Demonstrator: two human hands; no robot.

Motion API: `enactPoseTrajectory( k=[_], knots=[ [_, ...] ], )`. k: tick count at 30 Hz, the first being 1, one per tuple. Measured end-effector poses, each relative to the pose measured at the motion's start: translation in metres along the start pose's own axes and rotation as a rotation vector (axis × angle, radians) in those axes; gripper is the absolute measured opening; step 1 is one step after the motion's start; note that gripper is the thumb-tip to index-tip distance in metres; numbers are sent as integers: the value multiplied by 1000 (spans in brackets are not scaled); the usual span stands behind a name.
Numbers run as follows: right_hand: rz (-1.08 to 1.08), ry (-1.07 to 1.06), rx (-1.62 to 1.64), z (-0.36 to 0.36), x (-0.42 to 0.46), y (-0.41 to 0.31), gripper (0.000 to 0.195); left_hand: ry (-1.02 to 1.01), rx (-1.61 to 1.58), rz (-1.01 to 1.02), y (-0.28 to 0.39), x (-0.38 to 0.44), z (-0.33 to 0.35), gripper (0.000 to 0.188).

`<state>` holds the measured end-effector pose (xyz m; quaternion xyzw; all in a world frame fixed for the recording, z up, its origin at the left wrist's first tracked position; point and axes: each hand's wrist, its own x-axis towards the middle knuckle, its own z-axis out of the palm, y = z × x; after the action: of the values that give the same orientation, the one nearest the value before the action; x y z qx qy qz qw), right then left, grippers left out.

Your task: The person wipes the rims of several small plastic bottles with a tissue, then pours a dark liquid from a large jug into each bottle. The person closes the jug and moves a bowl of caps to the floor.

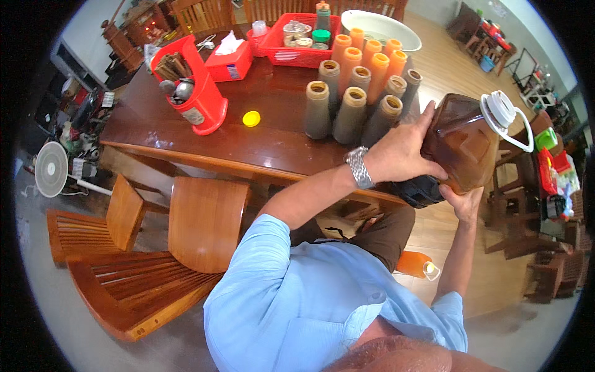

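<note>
A large clear plastic jug (460, 139) of dark brown liquid is held up at the table's right end, tilted, with its white cap (501, 108) and handle loop to the right. My left hand (404, 151), with a metal watch (359, 167) at the wrist, presses against the jug's left side. My right hand (462, 201) supports it from below. Beside my left hand stand several open bottles with dark contents (352, 114) and several with orange contents (377, 76). Their mouths are uncapped.
On the wooden table (265, 149) are a yellow cap (251, 119), a red utensil holder (200, 104), a red tissue box (230, 63), a red basket (279, 58) and a white basin (404, 35). A jug of orange liquid (413, 264) is on the floor. Wooden chairs (209, 218) stand left.
</note>
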<state>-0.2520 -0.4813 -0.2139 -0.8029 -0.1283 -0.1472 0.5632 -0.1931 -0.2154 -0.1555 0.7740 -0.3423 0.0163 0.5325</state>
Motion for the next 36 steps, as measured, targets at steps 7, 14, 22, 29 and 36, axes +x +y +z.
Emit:
enactPoseTrajectory(
  k=[7,14,22,29,36],
  knots=[
    [-72,35,28,13,3,3,81,871,342,310,-52,-91,-50,28],
    [64,18,177,21,4,-2,88,735,1000,-609,-187,-149,-188,112],
    [-55,109,228,27,2,4,87,367,1025,-556,-230,-147,-212,65],
    [-65,55,261,27,7,4,128,579,818,-181,-131,-91,-240,52],
    [-189,109,286,33,10,6,140,-30,934,357,84,73,-176,56]
  ],
)
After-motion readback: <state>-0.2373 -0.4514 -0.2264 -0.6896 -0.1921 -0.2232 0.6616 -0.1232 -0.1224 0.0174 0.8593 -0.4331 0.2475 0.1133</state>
